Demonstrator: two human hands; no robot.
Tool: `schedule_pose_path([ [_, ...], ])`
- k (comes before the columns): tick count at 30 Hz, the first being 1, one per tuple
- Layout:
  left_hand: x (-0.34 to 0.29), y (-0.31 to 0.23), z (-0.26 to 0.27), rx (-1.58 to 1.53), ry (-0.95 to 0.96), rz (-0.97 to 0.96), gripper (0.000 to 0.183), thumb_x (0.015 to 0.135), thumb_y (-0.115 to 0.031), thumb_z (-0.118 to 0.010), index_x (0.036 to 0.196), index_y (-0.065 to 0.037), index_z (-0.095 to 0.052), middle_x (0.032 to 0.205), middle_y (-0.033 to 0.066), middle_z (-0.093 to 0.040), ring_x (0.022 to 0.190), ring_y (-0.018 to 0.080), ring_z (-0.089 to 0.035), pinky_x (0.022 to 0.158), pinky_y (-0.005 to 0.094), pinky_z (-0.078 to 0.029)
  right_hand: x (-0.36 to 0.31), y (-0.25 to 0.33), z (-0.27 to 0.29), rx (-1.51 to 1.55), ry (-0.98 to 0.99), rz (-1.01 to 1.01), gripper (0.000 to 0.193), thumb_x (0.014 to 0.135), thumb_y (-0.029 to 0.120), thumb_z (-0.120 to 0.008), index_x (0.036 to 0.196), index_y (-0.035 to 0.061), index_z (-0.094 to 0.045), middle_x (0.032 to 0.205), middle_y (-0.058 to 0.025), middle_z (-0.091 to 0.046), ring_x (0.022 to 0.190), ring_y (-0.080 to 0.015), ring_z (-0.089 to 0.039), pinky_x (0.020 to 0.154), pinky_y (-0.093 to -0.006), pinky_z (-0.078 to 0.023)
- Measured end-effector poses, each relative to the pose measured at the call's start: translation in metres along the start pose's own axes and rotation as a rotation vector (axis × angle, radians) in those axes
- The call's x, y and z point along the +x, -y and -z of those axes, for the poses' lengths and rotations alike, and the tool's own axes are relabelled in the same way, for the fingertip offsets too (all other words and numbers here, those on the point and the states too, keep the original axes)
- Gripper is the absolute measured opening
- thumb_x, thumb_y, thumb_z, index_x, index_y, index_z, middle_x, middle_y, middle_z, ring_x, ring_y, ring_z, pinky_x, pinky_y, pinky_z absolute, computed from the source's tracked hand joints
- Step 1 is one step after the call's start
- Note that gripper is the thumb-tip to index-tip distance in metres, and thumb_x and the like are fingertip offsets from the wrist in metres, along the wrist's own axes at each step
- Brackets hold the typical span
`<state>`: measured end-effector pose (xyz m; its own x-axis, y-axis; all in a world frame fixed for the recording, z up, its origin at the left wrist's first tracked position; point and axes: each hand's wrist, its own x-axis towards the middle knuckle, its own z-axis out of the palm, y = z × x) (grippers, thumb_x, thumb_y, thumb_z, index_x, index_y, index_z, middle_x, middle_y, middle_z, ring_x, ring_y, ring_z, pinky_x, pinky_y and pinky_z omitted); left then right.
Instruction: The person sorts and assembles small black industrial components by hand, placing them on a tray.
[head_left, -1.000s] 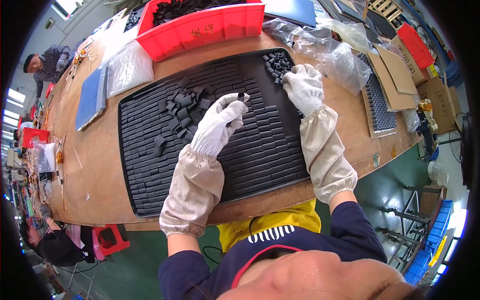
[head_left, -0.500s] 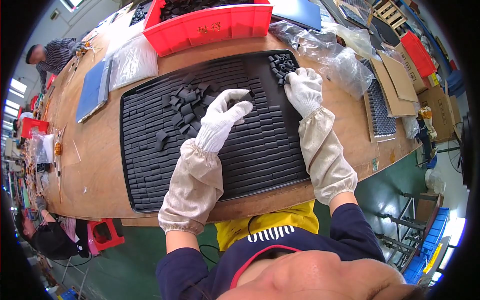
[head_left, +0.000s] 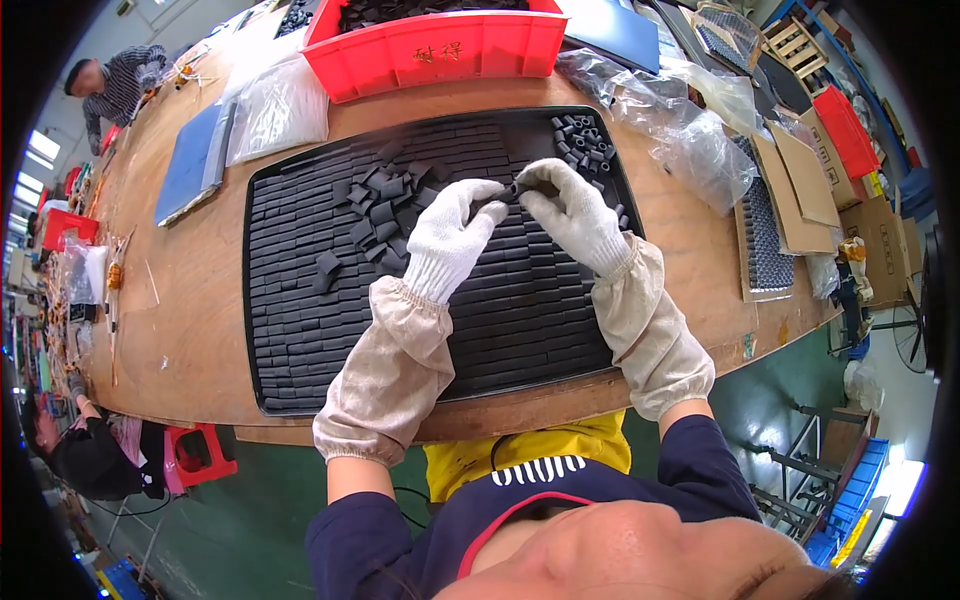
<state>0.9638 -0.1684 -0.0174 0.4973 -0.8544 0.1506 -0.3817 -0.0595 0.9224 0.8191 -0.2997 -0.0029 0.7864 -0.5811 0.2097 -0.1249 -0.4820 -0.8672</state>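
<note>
A black tray point(head_left: 252, 335) lies before me, lined with rows of short black tube-like pieces point(head_left: 330, 345). Loose, wider black pieces point(head_left: 382, 212) are heaped on the rows at its left middle. Small hollow black tubes point(head_left: 588, 140) are gathered in the far right corner. Over the tray's middle, my gloved left hand point(head_left: 452, 232) is closed, pinching a black piece that its fingers mostly hide. Fingertip to fingertip with it, my gloved right hand point(head_left: 575, 215) pinches a small black tube point(head_left: 514, 189). The two parts meet or nearly meet; which, I cannot tell.
A red bin point(head_left: 435, 58) of black pieces stands beyond the tray. Left of it lie a clear plastic bag point(head_left: 282, 112) and a blue flat panel point(head_left: 192, 165). Crumpled plastic point(head_left: 705, 155) and cardboard point(head_left: 800, 185) are at the right. Other people work at the left.
My right hand has come left from the tube pile in the far right corner, bringing a small black tube to my left hand. The left hand stays over the tray's middle.
</note>
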Motion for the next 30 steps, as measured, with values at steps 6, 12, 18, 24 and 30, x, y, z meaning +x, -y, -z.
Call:
schedule_pose_path([
  [6,0.0,-0.002,0.0,-0.178,0.087,0.182,0.029,0.093,-0.019,-0.068,0.117,-0.002,-0.066,0.103,0.0074,-0.069,0.09,0.0108,-0.064,0.079,0.0249,-0.051,0.002,-0.007,0.004,-0.14,-0.017,0.277,0.026,0.09,-0.005,-0.063,0.116,0.0021,-0.061,0.108,-0.0054,-0.065,0.102,-0.0108,-0.062,0.088,-0.0282,-0.052],
  [12,-0.001,-0.02,0.004,-0.432,0.146,0.355,0.035,0.094,-0.025,-0.068,0.121,-0.003,-0.064,0.101,0.0017,-0.068,0.088,0.0074,-0.063,0.075,0.0222,-0.052,-0.003,0.001,0.003,0.32,-0.031,-0.03,0.018,0.086,-0.007,-0.065,0.103,0.0004,-0.066,0.11,-0.0081,-0.065,0.104,-0.0171,-0.064,0.089,-0.0286,-0.052],
  [18,-0.001,-0.013,0.005,-0.446,0.167,0.331,0.035,0.095,-0.026,-0.067,0.122,-0.004,-0.063,0.101,0.0021,-0.068,0.089,0.0074,-0.063,0.075,0.023,-0.053,0.002,-0.005,0.003,-0.016,-0.024,0.255,0.018,0.084,-0.005,-0.068,0.101,0.0011,-0.066,0.115,-0.009,-0.063,0.104,-0.0174,-0.064,0.087,-0.0286,-0.053],
  [24,0.0,-0.014,0.001,-0.395,0.15,0.322,0.03,0.095,-0.024,-0.066,0.119,-0.005,-0.065,0.1,0.0017,-0.068,0.089,0.0069,-0.062,0.074,0.022,-0.052,0.003,-0.011,0.006,-0.174,0.013,0.317,0.021,0.082,-0.005,-0.069,0.102,0.0015,-0.066,0.115,-0.0089,-0.063,0.101,-0.0186,-0.064,0.083,-0.0292,-0.054],
  [30,0.0,-0.006,-0.003,-0.168,0.16,0.193,0.03,0.093,-0.02,-0.069,0.117,-0.003,-0.065,0.099,0.0031,-0.068,0.088,0.0085,-0.062,0.079,0.0244,-0.051,0.008,-0.006,0.014,-0.369,0.071,0.434,0.025,0.078,0.004,-0.072,0.103,0.0067,-0.067,0.099,-0.009,-0.068,0.096,-0.0274,-0.066,0.083,-0.0372,-0.052],
])
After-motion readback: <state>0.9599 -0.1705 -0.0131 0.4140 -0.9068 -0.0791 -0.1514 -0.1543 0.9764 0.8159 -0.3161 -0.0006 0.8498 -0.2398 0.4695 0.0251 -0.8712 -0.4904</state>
